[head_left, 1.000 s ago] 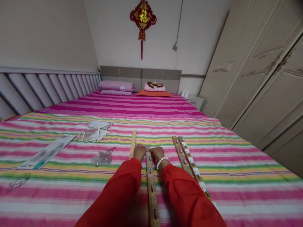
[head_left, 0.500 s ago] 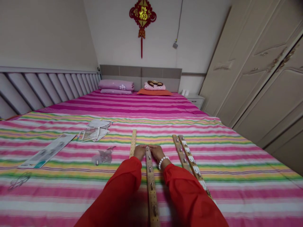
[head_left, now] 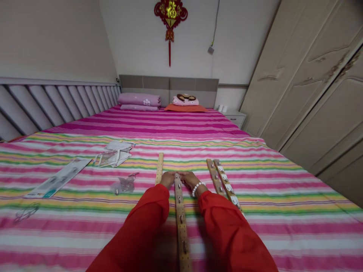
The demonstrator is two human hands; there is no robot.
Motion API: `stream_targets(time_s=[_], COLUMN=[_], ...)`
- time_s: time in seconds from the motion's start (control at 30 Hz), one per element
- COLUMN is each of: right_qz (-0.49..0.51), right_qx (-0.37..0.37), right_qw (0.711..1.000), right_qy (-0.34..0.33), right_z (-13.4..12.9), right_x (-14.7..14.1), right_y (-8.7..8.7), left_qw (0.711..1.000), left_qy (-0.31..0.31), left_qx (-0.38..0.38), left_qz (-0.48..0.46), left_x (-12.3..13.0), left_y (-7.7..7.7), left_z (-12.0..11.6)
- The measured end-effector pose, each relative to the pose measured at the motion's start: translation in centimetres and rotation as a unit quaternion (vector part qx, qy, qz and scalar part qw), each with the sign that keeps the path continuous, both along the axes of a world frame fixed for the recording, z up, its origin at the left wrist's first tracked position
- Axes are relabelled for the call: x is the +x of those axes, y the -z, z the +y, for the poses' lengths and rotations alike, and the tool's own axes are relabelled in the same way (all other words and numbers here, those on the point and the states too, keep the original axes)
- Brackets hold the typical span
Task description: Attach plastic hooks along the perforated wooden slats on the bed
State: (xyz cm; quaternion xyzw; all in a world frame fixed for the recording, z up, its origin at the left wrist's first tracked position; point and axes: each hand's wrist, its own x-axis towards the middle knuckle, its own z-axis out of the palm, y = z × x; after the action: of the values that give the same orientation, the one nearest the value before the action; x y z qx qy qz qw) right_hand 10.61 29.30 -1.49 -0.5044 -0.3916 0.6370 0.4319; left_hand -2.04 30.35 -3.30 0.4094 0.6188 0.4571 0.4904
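Observation:
A long perforated wooden strip lies lengthwise in front of me, with several small metal hooks on clear backings along it. At its far end my left hand closes in from the left, fingertips at the strip's end. From the other side my right hand, with a white bead bracelet on the wrist, has its fingers bent against the same end. A small shiny hook shows between the fingertips. Partly behind my left hand is a bare perforated strip.
Two wooden strips with hooks, one plain and one with white pieces, lie right. Left on the striped bedspread are a clear plastic bag, flat packets, a long hook package and a wire-like bundle.
The view has shifted slightly. Both hands stay at the far end of the strip, with the right wrist turned a little outward.

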Motion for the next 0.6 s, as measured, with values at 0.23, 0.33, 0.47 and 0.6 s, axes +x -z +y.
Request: stream_targets(time_s=[0.23, 0.33, 0.47, 0.6], right_qz=[0.008, 0.012, 0.019, 0.019], right_qx=[-0.004, 0.014, 0.034, 0.034], right_qw=[1.000, 1.000, 0.998, 0.998], right_qy=[-0.002, 0.014, 0.040, 0.048], right_z=[-0.9, -1.1, -0.7, -0.2], right_x=[0.3, -0.1, -0.9, -1.0], right_y=[0.1, 0.3, 0.8, 1.3], left_qw=[1.000, 1.000, 1.000, 0.999], left_qy=[-0.007, -0.007, 0.000, 0.027], left_qx=[-0.005, 0.000, 0.004, 0.016], left_qz=[-0.023, -0.027, -0.030, -0.031], left_x=[0.1, 0.1, -0.1, -0.4], left_y=[-0.6, -0.6, -0.2, 0.1], left_z=[-0.5, -0.6, -0.4, -0.4])
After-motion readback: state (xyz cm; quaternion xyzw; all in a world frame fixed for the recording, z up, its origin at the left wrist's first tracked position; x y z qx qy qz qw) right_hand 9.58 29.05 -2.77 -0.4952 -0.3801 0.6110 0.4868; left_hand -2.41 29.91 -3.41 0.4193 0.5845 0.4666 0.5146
